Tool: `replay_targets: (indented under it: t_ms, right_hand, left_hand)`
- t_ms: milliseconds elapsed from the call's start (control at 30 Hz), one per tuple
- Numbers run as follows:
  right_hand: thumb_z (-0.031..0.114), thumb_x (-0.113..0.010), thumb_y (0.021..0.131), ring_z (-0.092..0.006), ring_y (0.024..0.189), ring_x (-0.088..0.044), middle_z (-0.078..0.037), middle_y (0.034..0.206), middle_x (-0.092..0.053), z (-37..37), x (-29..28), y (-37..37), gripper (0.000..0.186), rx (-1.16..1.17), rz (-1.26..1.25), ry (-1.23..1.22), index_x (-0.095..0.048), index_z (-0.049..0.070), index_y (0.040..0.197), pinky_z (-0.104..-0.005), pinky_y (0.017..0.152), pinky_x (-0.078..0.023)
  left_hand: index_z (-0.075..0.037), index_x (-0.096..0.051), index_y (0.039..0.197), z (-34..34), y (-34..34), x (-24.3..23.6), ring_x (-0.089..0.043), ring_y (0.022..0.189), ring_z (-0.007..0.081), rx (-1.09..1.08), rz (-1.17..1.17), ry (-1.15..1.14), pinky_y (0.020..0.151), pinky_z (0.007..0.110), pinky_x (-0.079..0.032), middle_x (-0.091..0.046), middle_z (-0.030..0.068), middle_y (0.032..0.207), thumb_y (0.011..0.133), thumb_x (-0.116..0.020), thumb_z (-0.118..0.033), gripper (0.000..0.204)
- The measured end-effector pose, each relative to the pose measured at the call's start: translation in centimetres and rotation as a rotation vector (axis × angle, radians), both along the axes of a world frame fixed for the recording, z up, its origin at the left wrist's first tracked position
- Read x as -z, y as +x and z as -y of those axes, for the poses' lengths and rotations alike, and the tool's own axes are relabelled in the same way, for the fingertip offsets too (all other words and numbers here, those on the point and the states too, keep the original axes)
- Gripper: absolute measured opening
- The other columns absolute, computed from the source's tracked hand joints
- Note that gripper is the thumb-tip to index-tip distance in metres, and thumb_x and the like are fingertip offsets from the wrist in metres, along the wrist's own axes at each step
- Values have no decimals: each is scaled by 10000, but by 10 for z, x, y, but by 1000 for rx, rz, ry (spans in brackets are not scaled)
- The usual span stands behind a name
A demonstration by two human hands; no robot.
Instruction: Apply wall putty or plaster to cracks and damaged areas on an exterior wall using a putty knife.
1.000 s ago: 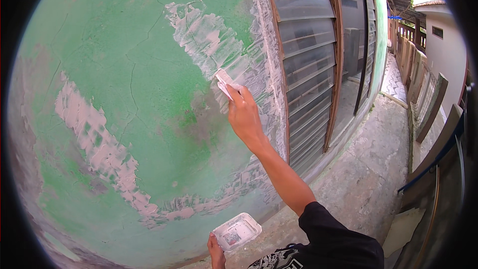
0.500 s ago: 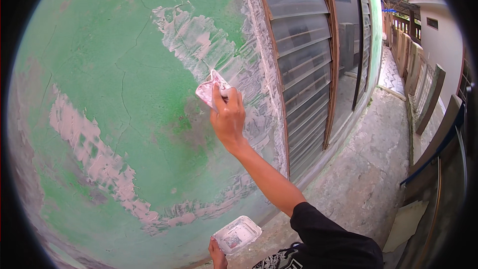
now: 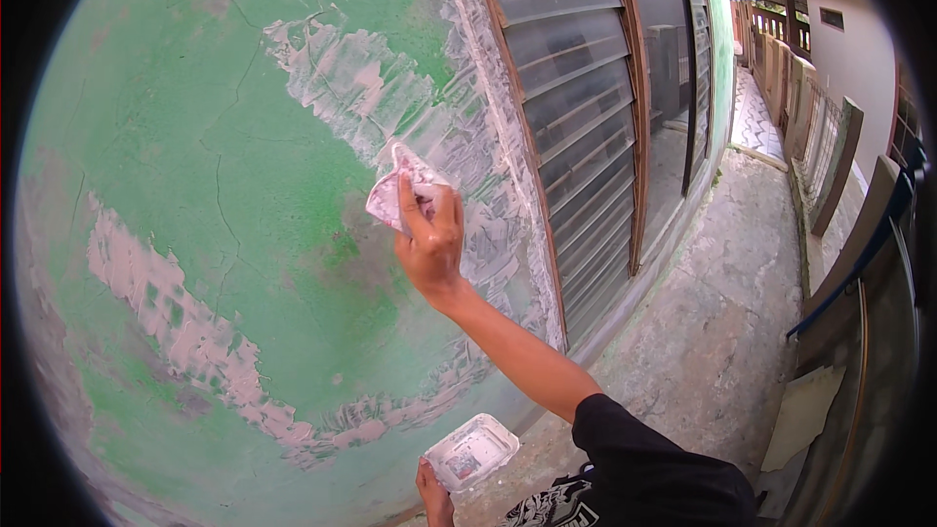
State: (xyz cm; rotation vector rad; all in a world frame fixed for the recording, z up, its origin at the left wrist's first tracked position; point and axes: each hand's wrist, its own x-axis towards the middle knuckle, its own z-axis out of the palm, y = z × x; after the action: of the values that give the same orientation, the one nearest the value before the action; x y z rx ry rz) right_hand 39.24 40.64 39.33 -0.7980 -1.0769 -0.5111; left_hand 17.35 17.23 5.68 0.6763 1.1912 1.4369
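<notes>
My right hand (image 3: 430, 249) is raised to a green wall (image 3: 283, 303) and closed around a putty-smeared scraper (image 3: 387, 197). The scraper looks like a thin, bent sheet, its edge at the lower end of a pale putty patch (image 3: 342, 78). Its contact with the wall is partly hidden by my fingers. Lower down, my left hand (image 3: 435, 496) grips the left edge of a shallow white plastic tray (image 3: 501, 429). Pinkish-white residue coats the inside of the tray. My left thumb and part of the fingers show at its rim.
Another putty band (image 3: 176, 322) slants down the left of the wall. A louvred glass window (image 3: 576, 88) with brown frames stands to the right. Beyond it runs a concrete path (image 3: 722, 263) beside a low fence (image 3: 805, 127). Boards (image 3: 800, 420) lean at the lower right.
The view has turned slightly, so wall and window sit further left. My right hand keeps its scraper at nearly the same wall spot. My left hand still holds the tray, a little higher.
</notes>
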Motion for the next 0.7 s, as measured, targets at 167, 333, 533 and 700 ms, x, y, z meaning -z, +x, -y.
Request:
replay_targets:
  t_ms: [167, 333, 533, 700]
  right_hand:
    - [-66, -624, 621, -331, 802, -501, -142, 873, -483, -21, -7, 4, 584, 50, 27, 7, -635, 34, 1196, -430, 725, -426]
    - [-57, -690, 580, -309, 735, -491, -111, 795, -455, -25, 1, -23, 589, -33, -108, 43, -686, 75, 1154, -404, 658, -424]
    - [-59, -695, 592, -314, 754, -509, -111, 812, -478, -16, 5, -39, 561, -61, -180, 37, -699, 87, 1133, -407, 669, -438]
    - [-72, -686, 614, -320, 819, -546, -116, 865, -524, -9, 22, -32, 536, -88, -115, 35, -698, 78, 1128, -404, 720, -465]
  left_hand:
    - [11, -515, 1191, 2, -23, 39, -652, 940, 273, 35, -90, 39, 724, 484, -614, -612, 141, 1119, 1035, -369, -356, 425]
    - [17, -510, 1196, 10, -26, 27, -654, 937, 270, -2, -48, 48, 733, 467, -615, -612, 143, 1116, 1037, -360, -352, 429]
    - [12, -541, 1156, 11, -26, 12, -639, 924, 206, -8, -21, 27, 767, 378, -586, -631, 100, 1076, 1039, -384, -343, 405]
    - [11, -543, 1152, 13, -25, 6, -639, 916, 210, -1, -16, 10, 748, 391, -594, -629, 98, 1066, 1036, -390, -348, 407]
